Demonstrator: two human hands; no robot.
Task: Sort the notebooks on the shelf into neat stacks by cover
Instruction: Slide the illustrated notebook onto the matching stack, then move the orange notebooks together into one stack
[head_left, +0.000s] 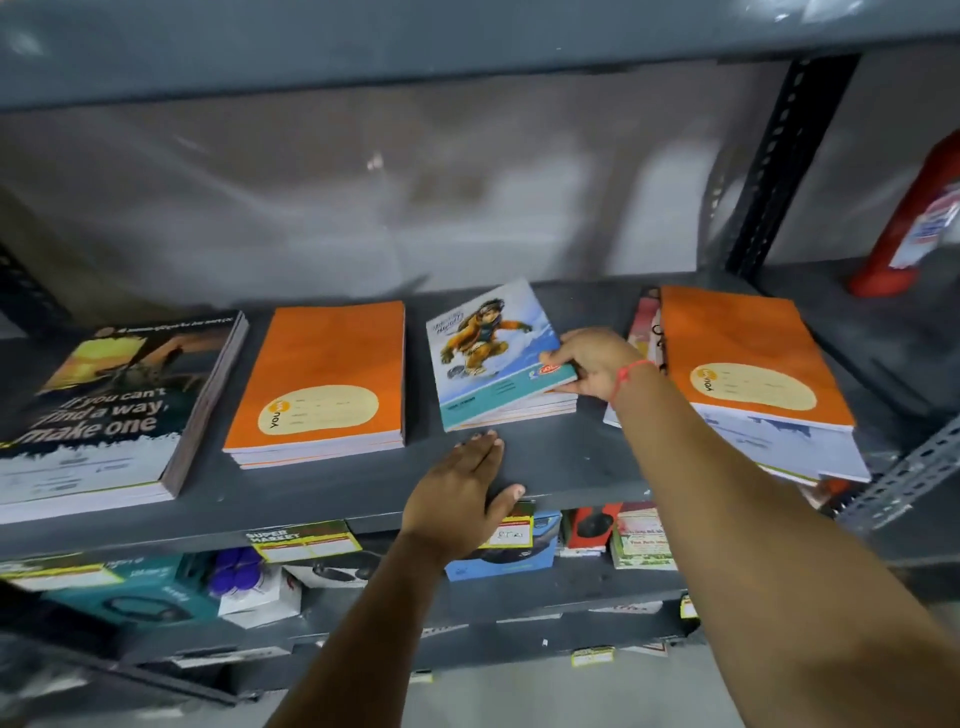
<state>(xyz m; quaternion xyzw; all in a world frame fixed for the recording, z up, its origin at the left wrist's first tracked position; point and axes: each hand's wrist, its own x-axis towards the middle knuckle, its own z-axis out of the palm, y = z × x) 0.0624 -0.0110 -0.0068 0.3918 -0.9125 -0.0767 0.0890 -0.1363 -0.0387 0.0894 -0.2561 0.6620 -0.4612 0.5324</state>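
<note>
Four groups of notebooks lie on the grey shelf (561, 467). At the far left is a dark "make one" stack (109, 410). Beside it sits a neat orange stack (322, 379). In the middle a cartoon snowboarder notebook (488, 353) lies tilted on a small stack, and my right hand (589, 364) grips its right edge. At the right is a mixed, untidy pile topped by an orange notebook (748, 364). My left hand (462, 493) rests flat on the shelf front, fingers apart, just below the cartoon stack.
A red fire extinguisher (919, 208) stands at the far right behind a slotted upright post (779, 171). The shelf below holds boxed goods (498, 551) and price tags (306, 540). Another shelf board hangs close overhead.
</note>
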